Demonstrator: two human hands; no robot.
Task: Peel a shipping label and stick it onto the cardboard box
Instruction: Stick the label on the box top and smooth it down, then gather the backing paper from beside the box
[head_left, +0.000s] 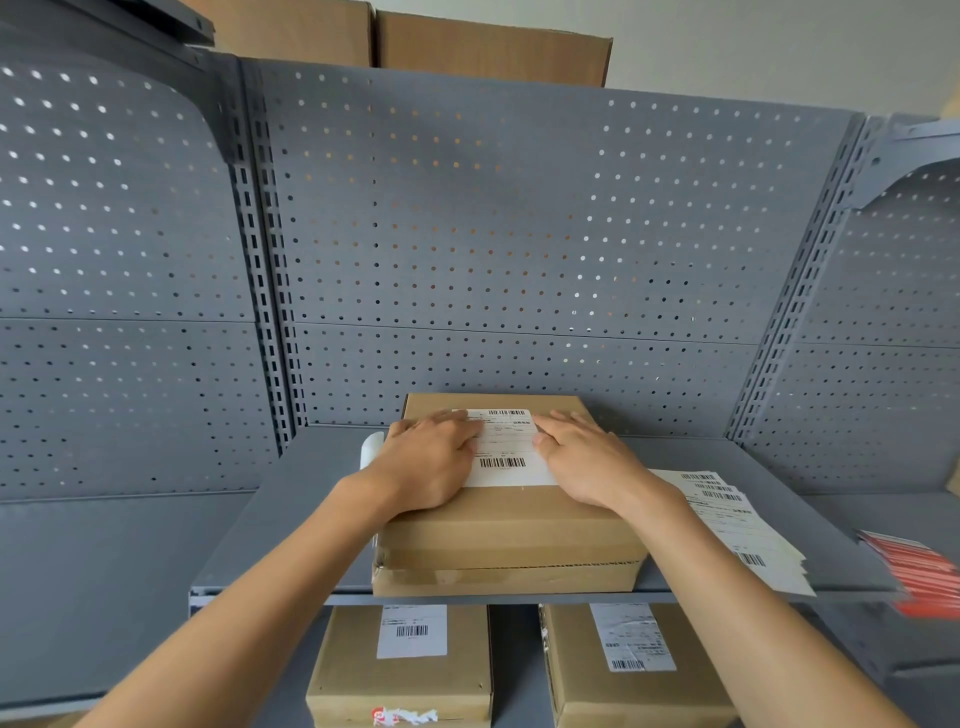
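Observation:
A brown cardboard box (511, 525) sits on the grey shelf (311, 483). A white shipping label (506, 449) with two barcodes lies flat on the box's top. My left hand (431, 457) rests palm down on the label's left edge, fingers spread. On the label's right edge my right hand (587, 457) presses flat in the same way. Neither hand grips anything. Part of the label is hidden under both hands.
A stack of unpeeled labels (737, 525) lies on the shelf right of the box. Red-striped stickers (919, 566) sit at the far right edge. A white backing strip (371, 449) lies left of the box. Two labelled boxes (400, 670) (634, 670) stand on the lower shelf. Pegboard (519, 234) backs the shelf.

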